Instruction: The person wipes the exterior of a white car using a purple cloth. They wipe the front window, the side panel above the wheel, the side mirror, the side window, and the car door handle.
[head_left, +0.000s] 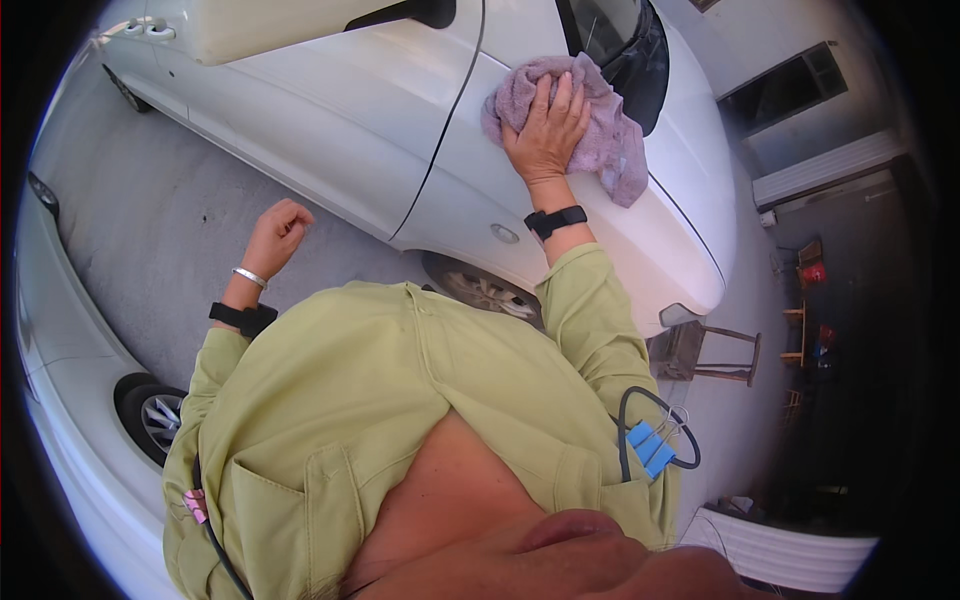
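Observation:
My right hand (550, 131) lies with fingers spread on a crumpled mauve terry towel (611, 142), holding it against the white car's front fender (480, 172). The towel rests near the base of the windshield (604, 34), and one corner hangs down the fender. Below it are a small oval side lamp (505, 233) and the front wheel (487, 291), partly hidden by my shirt. My left hand (277, 234) hangs over the concrete floor, apart from the car, its fingers curled and nothing visible in them.
The car's door mirror (255, 26) juts out at the top. A second pale car (82, 360) stands on the left, across the concrete floor (165, 187). Beyond the bumper is a wooden chair (679, 351). A roller shutter opening (825, 172) is at the right.

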